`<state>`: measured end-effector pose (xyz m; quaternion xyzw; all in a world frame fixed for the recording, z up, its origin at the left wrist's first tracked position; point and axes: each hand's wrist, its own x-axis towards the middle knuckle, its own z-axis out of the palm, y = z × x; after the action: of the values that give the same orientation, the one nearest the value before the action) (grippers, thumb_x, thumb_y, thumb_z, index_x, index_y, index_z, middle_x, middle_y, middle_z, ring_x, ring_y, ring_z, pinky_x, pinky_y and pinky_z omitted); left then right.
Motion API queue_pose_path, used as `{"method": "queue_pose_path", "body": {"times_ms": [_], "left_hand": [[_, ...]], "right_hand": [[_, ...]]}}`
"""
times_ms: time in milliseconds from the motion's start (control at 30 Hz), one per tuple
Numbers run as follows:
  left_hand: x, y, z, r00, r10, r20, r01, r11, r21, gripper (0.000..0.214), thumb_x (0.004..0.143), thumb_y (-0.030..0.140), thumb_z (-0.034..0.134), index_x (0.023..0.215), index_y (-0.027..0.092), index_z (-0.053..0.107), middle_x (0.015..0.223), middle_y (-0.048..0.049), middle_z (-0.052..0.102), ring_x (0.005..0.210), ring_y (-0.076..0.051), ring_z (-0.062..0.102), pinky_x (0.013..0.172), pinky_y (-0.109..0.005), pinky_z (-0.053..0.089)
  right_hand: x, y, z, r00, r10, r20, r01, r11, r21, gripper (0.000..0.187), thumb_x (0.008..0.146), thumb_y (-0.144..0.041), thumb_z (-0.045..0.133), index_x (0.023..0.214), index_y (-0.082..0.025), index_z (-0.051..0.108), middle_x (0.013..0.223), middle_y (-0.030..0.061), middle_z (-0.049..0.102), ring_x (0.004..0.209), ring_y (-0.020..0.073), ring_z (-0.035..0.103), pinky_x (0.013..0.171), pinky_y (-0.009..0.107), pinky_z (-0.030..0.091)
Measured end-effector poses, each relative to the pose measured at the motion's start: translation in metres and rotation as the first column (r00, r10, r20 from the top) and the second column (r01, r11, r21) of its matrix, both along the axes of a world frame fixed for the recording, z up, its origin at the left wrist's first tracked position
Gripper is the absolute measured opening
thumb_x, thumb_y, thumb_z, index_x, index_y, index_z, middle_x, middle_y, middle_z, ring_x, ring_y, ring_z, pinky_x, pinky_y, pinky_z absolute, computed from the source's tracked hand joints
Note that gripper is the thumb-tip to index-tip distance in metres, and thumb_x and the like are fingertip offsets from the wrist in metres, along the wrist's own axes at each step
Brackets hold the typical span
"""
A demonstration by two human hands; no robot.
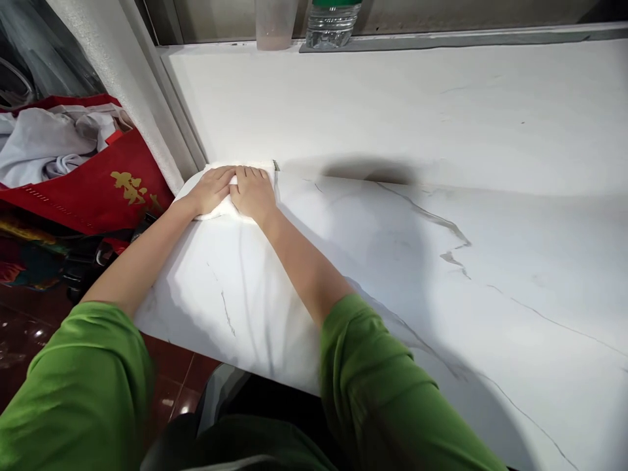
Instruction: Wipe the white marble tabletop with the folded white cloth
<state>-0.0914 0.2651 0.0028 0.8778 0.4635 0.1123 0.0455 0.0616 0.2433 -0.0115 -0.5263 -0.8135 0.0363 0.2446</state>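
Note:
A folded white cloth lies at the far left corner of the white marble table. My left hand rests flat on its left part, fingers stretched out. My right hand lies flat beside it on the cloth's right part, fingers also extended and together. The two hands touch side by side. Both arms wear green sleeves. Most of the cloth is hidden under the hands.
A red bag holding grey cloth stands left of the table on a dark red tiled floor. On the sill at the back stand a translucent plastic cup and a water bottle. A white pillar rises at the left.

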Motion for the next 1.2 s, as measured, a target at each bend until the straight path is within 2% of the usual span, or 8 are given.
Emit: {"method": "queue_pose_path", "body": {"times_ms": [200,300,533,667,733,833,1000,1200], "left_hand": [[0.006,-0.053,-0.001,0.999,-0.009,-0.045,0.009,1.000,0.003,0.056,0.095,0.028,0.029,0.147,0.009,0.037,0.155,-0.0164,0.039,0.145,-0.028,0.032,0.120,-0.047,0.021],[0.014,-0.101,0.000,0.998,0.028,-0.058,-0.026,0.999,0.019,0.057,0.096,0.030,0.028,0.148,0.009,0.036,0.156,-0.0167,0.038,0.146,-0.028,0.032,0.120,-0.049,0.020],[0.046,-0.242,0.002,0.993,0.099,-0.059,-0.095,0.993,0.068,0.056,0.099,0.030,0.023,0.149,0.008,0.035,0.156,-0.0189,0.038,0.147,-0.031,0.030,0.121,-0.054,0.018],[0.061,-0.276,0.001,0.996,0.071,-0.062,-0.065,0.994,0.085,0.056,0.100,0.030,0.022,0.148,0.005,0.035,0.155,-0.0206,0.038,0.148,-0.031,0.029,0.122,-0.055,0.019],[0.064,-0.274,0.000,0.996,0.052,-0.067,-0.046,0.996,0.081,0.056,0.100,0.030,0.022,0.149,0.006,0.034,0.155,-0.0206,0.038,0.148,-0.031,0.029,0.121,-0.056,0.020],[0.066,-0.247,-0.001,0.996,0.018,-0.087,-0.012,0.998,0.063,0.057,0.099,0.031,0.023,0.148,0.005,0.034,0.155,-0.0221,0.038,0.148,-0.032,0.029,0.120,-0.057,0.020],[0.077,-0.157,0.000,0.991,-0.035,-0.133,0.034,0.999,-0.006,0.058,0.098,0.031,0.025,0.149,0.004,0.030,0.157,-0.0214,0.034,0.149,-0.031,0.026,0.120,-0.056,0.018],[0.114,-0.050,0.007,0.995,-0.032,-0.093,0.028,0.999,-0.036,0.054,0.096,0.021,0.030,0.148,0.006,0.036,0.157,-0.0162,0.036,0.146,-0.026,0.031,0.122,-0.047,0.018]], "right_hand": [[0.013,-0.053,0.009,0.999,0.025,0.038,-0.025,1.000,-0.011,0.040,0.094,-0.019,0.036,0.126,-0.002,0.052,0.128,0.0209,0.060,0.123,0.0320,0.050,0.110,0.044,0.028],[0.023,-0.090,0.010,0.996,0.074,0.054,-0.074,0.997,0.001,0.043,0.093,-0.019,0.039,0.129,0.000,0.052,0.134,0.0236,0.057,0.127,0.0330,0.049,0.112,0.046,0.028],[0.059,-0.203,0.006,0.966,0.249,0.065,-0.253,0.966,0.058,0.052,0.092,-0.024,0.039,0.133,0.003,0.052,0.144,0.0245,0.051,0.136,0.0348,0.043,0.117,0.052,0.027],[0.077,-0.235,0.006,0.958,0.285,0.037,-0.286,0.958,0.025,0.052,0.090,-0.025,0.041,0.133,0.002,0.054,0.145,0.0239,0.050,0.138,0.0340,0.041,0.117,0.053,0.030],[0.082,-0.234,0.007,0.960,0.280,0.022,-0.280,0.960,0.010,0.051,0.089,-0.024,0.041,0.132,0.000,0.054,0.144,0.0233,0.052,0.137,0.0327,0.042,0.117,0.052,0.031],[0.084,-0.212,0.008,0.964,0.264,0.019,-0.264,0.965,0.011,0.048,0.087,-0.023,0.041,0.127,-0.002,0.057,0.137,0.0222,0.057,0.131,0.0319,0.047,0.115,0.051,0.032],[0.090,-0.138,0.003,0.989,0.149,0.013,-0.150,0.987,0.053,0.040,0.085,-0.017,0.041,0.118,-0.005,0.059,0.125,0.0215,0.063,0.119,0.0319,0.053,0.108,0.048,0.036],[0.108,-0.044,-0.002,0.999,-0.035,-0.031,0.037,0.998,0.051,0.033,0.085,-0.015,0.040,0.113,-0.010,0.058,0.119,0.0198,0.065,0.115,0.0330,0.054,0.105,0.047,0.036]]}}
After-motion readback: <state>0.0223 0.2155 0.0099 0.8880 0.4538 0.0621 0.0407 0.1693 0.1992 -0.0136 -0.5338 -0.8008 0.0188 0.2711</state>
